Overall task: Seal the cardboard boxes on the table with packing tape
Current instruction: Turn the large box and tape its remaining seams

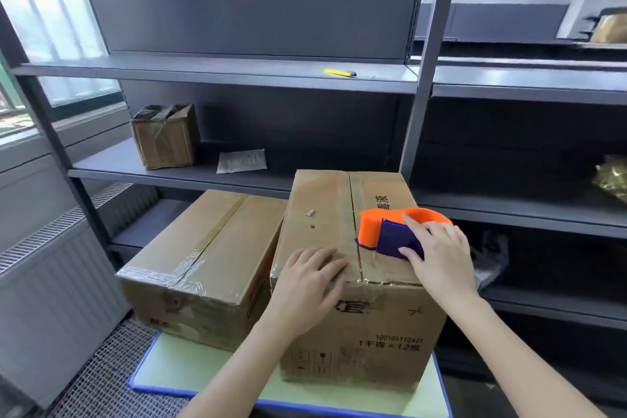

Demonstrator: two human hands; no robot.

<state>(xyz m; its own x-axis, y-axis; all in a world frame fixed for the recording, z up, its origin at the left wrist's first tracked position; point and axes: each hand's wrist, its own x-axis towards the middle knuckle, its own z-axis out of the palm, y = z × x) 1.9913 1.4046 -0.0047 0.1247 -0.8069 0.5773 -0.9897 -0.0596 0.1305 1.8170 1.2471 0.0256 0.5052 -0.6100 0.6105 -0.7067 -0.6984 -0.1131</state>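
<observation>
Right hand (437,258) gripping orange-and-blue plastic tape dispenser (380,227) atop tall brown cardboard box (359,332), by centre seam (353,204), near edge. Left hand (312,278) flat, fingers (330,253) spread, pressing left flap (315,200). Best: holding flaps closed, running dispenser straight along seam.
</observation>
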